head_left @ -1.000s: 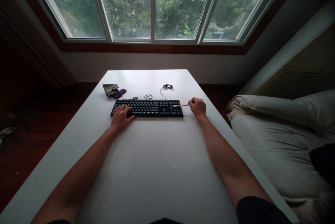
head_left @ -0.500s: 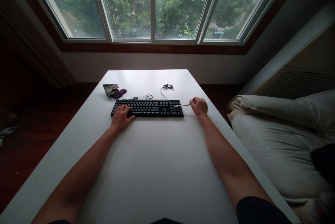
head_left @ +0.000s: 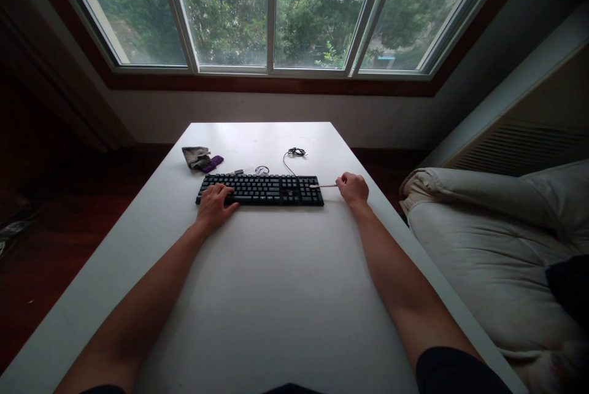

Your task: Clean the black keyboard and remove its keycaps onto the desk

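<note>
A black keyboard (head_left: 262, 190) lies across the white table (head_left: 276, 271). My left hand (head_left: 215, 200) rests on its left end, fingers spread over the keys and thumb out along the front edge. Beyond the keyboard's right end, my right hand (head_left: 353, 188) is closed around a thin pale stick with a whitish tip, which looks like a cotton swab (head_left: 326, 185). Its tip points left and is over the number keys at the right end; whether it presses between them is too small to tell.
Behind the keyboard lie its bundled cable (head_left: 297, 152), a small loop of thin wire (head_left: 262, 170), a crumpled grey cloth (head_left: 196, 158) and a purple item (head_left: 213, 164). A pale sofa (head_left: 488, 247) stands right of the table, and a window (head_left: 271, 10) is ahead.
My right hand has shifted slightly to the right, drawing the swab's tip a little toward the keyboard's right edge. The left hand stays in place on the keys.
</note>
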`<state>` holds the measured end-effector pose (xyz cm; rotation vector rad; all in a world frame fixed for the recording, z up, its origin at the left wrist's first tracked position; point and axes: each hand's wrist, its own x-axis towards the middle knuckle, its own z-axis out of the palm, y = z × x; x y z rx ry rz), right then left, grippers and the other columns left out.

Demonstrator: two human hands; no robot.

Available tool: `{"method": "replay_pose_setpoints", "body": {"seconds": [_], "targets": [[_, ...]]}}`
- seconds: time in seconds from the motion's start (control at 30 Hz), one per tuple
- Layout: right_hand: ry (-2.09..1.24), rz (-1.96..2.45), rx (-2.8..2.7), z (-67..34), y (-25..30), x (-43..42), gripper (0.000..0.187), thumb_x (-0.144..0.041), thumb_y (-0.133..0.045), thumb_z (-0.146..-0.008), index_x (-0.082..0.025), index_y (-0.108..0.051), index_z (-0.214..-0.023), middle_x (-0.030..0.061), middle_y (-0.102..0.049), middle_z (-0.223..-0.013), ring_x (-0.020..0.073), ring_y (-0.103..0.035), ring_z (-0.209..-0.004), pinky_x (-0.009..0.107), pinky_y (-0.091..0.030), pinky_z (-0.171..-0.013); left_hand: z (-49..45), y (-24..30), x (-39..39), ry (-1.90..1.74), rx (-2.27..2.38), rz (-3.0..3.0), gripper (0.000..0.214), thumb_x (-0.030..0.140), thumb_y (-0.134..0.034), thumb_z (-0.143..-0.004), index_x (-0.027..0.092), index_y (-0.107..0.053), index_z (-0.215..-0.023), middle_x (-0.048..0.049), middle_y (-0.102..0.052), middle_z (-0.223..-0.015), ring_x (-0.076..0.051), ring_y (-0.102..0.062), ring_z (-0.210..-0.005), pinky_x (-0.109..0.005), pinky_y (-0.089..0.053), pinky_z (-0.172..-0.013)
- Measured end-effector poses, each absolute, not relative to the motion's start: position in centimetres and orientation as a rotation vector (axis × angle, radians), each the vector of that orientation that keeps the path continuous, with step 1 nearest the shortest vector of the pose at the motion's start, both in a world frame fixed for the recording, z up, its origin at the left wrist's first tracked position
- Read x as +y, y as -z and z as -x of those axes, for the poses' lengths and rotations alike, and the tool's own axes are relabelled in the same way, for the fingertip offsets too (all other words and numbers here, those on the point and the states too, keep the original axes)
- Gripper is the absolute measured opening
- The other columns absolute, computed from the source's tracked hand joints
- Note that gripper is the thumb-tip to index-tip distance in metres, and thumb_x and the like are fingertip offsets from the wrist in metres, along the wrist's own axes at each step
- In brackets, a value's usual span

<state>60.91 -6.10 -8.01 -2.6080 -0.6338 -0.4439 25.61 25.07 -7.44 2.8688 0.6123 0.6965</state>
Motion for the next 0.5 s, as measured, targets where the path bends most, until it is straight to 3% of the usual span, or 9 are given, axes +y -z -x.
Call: {"method": "replay_pose_setpoints", "body": {"seconds": [0.5], "targets": [[0.461,2.61,-0.717,-59.9,7.8,-5.1,0.024,-0.035,-0.052,-0.091,-0.02,-0.068,-0.079,0.0096,-0.062,-0.075,0.0237,-0.051,-0.078,0.031,-0.033,-0.062,-25.7,7.4,24.9,-0.694,0.616,-2.866,0.038,0.042,-0.066,-0.081,0.027,-0.062,-0.117,-0.0094,-0.058,-0.116,-0.033,-0.049,-0.113,-0.049,-0.037,-0.101]]}}
